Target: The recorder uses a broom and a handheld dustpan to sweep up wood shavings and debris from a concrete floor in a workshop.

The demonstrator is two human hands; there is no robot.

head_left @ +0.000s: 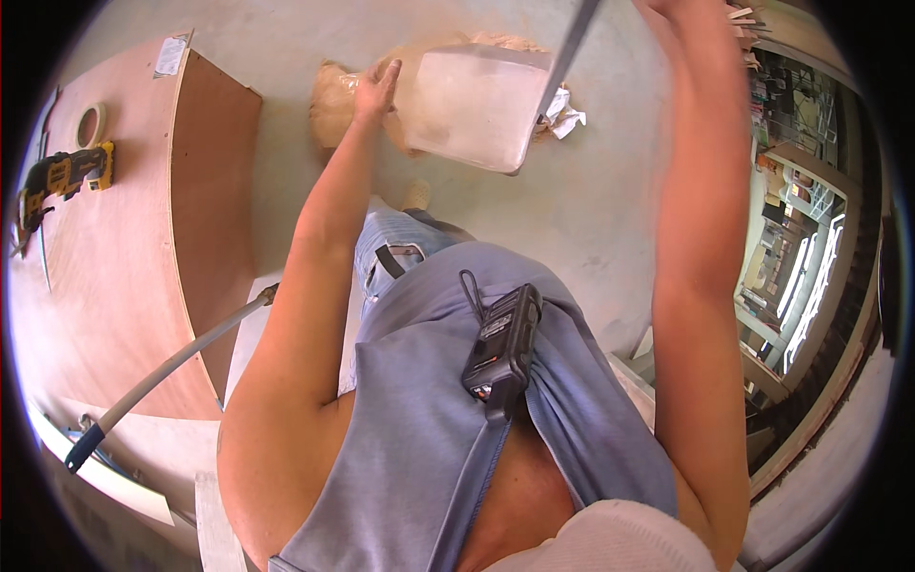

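Observation:
My left hand [375, 88] grips the left edge of a white dustpan-like scoop [472, 105] held low over the concrete floor. A pile of tan sawdust [334, 100] lies on the floor beside and behind the scoop. My right arm reaches up along the right side; my right hand [667, 8] is mostly cut off by the top edge, next to a long grey handle [570, 52] that slants down to the scoop. Whether the right hand holds that handle is hidden. A crumpled white paper scrap [567, 112] lies at the scoop's right corner.
A plywood table [114, 276] stands at the left with a yellow-and-black power tool [62, 176] and a roll of tape [91, 124] on it. A grey pole with a blue grip [162, 372] leans by the table. Shelving [791, 257] with stacked material lines the right.

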